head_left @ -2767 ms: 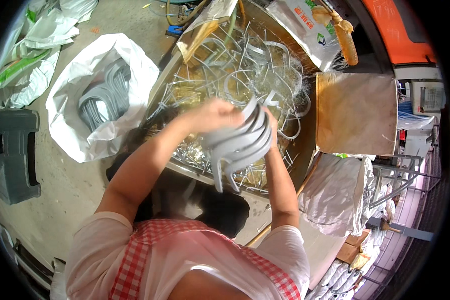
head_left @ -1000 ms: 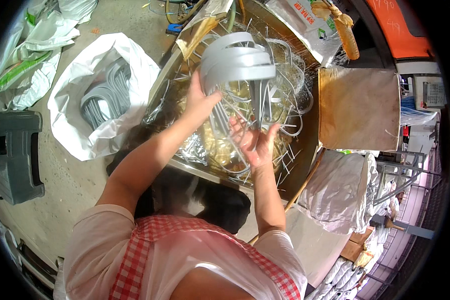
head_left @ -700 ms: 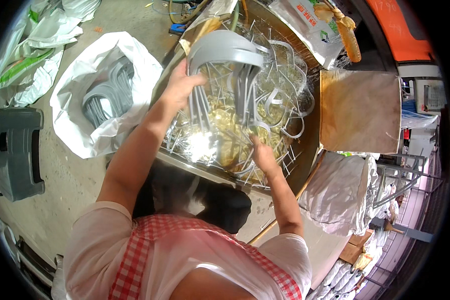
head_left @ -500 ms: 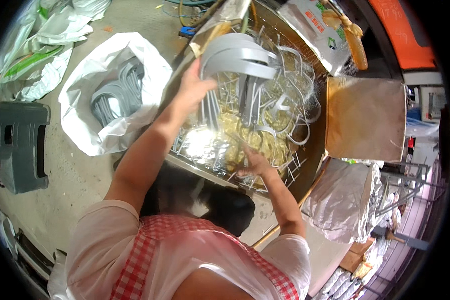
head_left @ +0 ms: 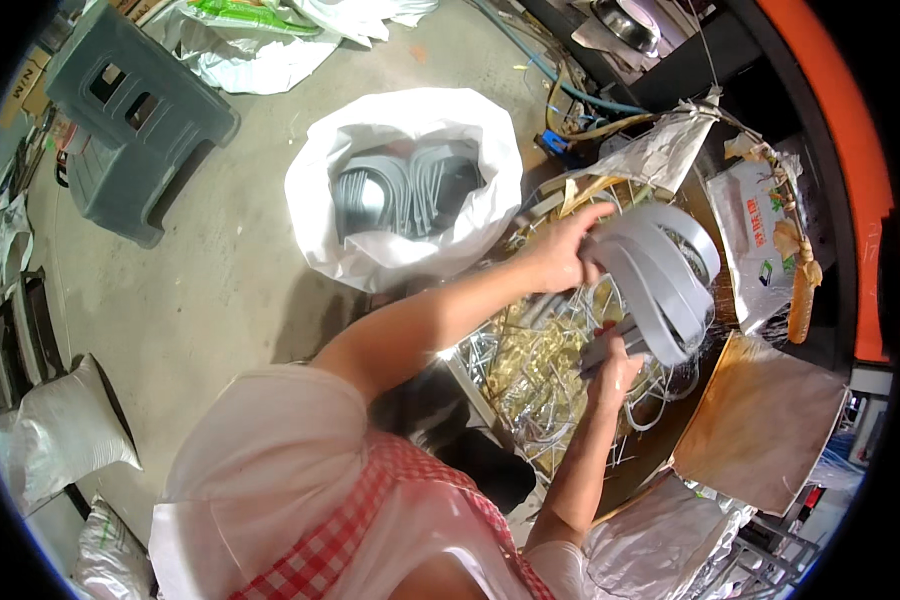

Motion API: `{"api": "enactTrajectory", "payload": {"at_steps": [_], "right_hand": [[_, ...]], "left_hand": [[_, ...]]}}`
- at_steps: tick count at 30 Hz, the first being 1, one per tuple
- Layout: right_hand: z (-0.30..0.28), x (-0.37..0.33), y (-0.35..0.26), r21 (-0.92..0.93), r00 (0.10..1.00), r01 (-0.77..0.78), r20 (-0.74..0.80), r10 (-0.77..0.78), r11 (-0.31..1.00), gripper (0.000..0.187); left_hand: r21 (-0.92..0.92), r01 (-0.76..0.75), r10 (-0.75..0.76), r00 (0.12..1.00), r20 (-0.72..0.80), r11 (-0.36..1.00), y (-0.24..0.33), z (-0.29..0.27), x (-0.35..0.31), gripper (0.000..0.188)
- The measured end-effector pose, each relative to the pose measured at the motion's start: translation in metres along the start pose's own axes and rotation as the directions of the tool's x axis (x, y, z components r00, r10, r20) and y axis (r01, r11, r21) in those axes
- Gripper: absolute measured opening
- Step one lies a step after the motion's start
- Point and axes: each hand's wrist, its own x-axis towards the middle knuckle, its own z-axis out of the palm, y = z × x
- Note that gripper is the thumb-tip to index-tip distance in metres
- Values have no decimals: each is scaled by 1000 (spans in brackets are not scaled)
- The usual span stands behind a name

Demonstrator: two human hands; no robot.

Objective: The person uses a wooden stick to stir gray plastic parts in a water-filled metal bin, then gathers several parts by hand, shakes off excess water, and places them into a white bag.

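A bundle of grey curved plastic bands point(head_left: 652, 272) hangs over an open bin, and both my hands are on it. My left hand point(head_left: 567, 250) grips its upper left side, the fingers bent around the edge. Lower down, my right hand point(head_left: 615, 372) is closed around the straight ends of the bands. Beneath them lie thin white plastic offcuts point(head_left: 648, 412) on crumpled, shiny yellowish film point(head_left: 540, 372) in the bin. To the left, an open white sack point(head_left: 320, 225) on the floor holds several stacked bands point(head_left: 395, 190) of the same grey kind.
A grey step stool point(head_left: 135, 115) stands at far left, with white sacks point(head_left: 270, 45) beyond it. At the bin's right side are a brown board point(head_left: 760, 425) and a printed white sheet point(head_left: 755, 235). An orange machine edge point(head_left: 865, 190) borders the right.
My view has turned, so the white sack appears further right. My right hand has come up from low over the offcuts and closed on the bands' ends; my left hand still holds the bundle.
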Motion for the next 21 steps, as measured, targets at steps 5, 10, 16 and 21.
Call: {"api": "enactTrajectory", "payload": {"at_steps": [5, 10, 16, 21], "right_hand": [[75, 6, -8, -234, 944, 253, 274, -186, 939, 52], [160, -2, 73, -113, 943, -260, 184, 278, 959, 104], [182, 20, 120, -193, 951, -192, 205, 231, 962, 45], [192, 4, 63, -88, 947, 35, 321, -5, 996, 32]], "left_hand": [[-767, 119, -227, 973, -37, 631, -30, -82, -21, 41], [301, 85, 89, 850, -520, 950, -64, -227, -42, 32], [789, -25, 105, 993, -50, 613, -79, -254, -33, 38], [942, -313, -219, 917, 334, 124, -80, -190, 1, 38]]}}
